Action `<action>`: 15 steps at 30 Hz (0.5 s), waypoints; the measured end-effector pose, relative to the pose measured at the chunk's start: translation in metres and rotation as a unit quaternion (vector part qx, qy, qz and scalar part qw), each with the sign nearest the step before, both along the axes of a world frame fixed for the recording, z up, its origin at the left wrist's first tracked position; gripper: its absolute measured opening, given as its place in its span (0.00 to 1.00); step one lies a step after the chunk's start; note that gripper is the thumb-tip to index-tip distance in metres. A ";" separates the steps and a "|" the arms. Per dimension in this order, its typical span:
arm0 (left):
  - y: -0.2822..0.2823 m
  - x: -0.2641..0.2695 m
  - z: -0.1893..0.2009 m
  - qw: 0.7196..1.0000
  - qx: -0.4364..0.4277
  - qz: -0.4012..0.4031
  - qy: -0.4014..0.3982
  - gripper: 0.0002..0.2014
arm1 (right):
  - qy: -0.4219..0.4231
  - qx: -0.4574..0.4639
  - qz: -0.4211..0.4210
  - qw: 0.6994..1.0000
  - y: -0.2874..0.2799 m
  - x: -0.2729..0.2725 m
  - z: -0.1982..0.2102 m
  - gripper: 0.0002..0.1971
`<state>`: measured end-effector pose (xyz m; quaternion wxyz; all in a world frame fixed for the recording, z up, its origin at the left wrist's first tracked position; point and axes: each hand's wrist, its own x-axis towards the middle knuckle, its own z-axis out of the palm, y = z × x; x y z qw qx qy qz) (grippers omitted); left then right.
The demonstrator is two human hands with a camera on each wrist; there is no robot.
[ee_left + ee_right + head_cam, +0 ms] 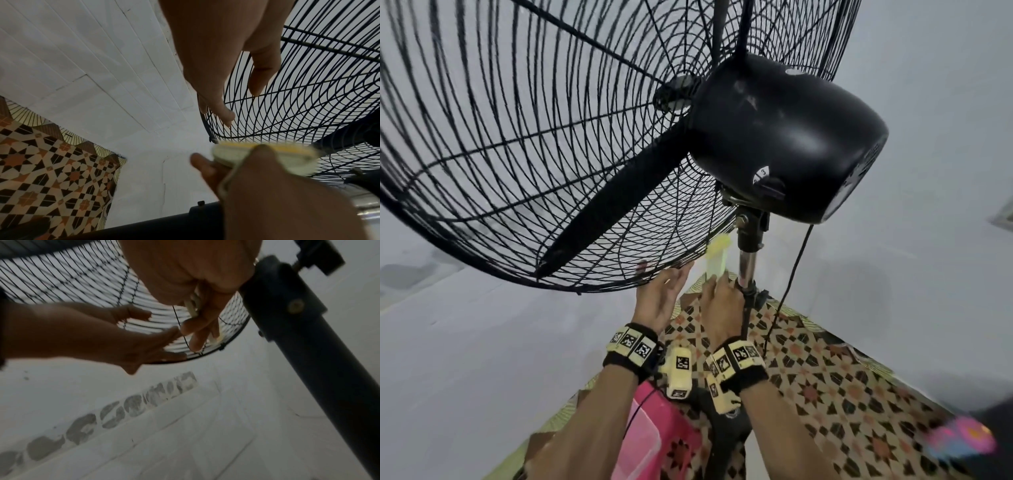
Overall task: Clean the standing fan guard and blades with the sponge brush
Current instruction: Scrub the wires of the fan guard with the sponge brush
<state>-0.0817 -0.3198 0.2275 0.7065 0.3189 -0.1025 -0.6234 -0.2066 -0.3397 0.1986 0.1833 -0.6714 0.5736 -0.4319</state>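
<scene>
The black wire fan guard [517, 137] fills the upper left of the head view, with a black blade [619, 192] inside it. My left hand [671, 277] reaches up with straight fingers that touch the guard's bottom rim [226, 138]. My right hand [722, 291] grips the handle of a pale yellow sponge brush [717, 257] beside the pole [747, 263]. The brush head is up against the lowest wires near the rim. In the left wrist view the brush [265, 155] is blurred. In the right wrist view my right hand's fingers [197, 327] curl around the brush handle [192, 308].
The black motor housing [784, 137] hangs above my right hand, and a power cord [787, 284] drops behind the pole. A pink container [643, 438] stands below my wrists on a patterned mat [842, 377]. White walls lie all around.
</scene>
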 end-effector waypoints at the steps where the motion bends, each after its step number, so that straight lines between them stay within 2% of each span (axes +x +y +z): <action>1: 0.001 -0.001 0.001 1.000 -0.001 0.000 0.001 0.07 | -0.013 -0.015 -0.011 1.000 0.003 0.001 0.001 0.13; 4: 0.002 -0.003 0.005 1.000 -0.010 0.015 0.000 0.06 | 0.041 -0.009 -0.008 0.999 0.002 0.006 -0.008 0.15; 5: 0.002 -0.003 0.005 1.000 -0.013 0.016 0.006 0.06 | 0.036 0.046 0.013 0.998 -0.002 0.009 -0.010 0.17; 7: 0.004 -0.003 0.005 1.000 -0.011 0.009 0.012 0.06 | -0.034 0.166 0.052 0.984 -0.011 0.013 -0.014 0.18; 11: 0.002 -0.002 0.003 1.000 -0.002 0.013 -0.007 0.07 | -0.194 0.279 0.054 0.939 -0.031 0.023 -0.007 0.13; 13: 0.000 -0.001 0.001 1.000 -0.005 0.018 -0.009 0.07 | -0.251 0.310 0.058 0.915 -0.037 0.028 -0.005 0.13; 15: -0.002 0.003 -0.001 1.000 -0.012 0.018 -0.015 0.06 | -0.289 0.291 0.023 0.912 -0.031 0.029 -0.013 0.13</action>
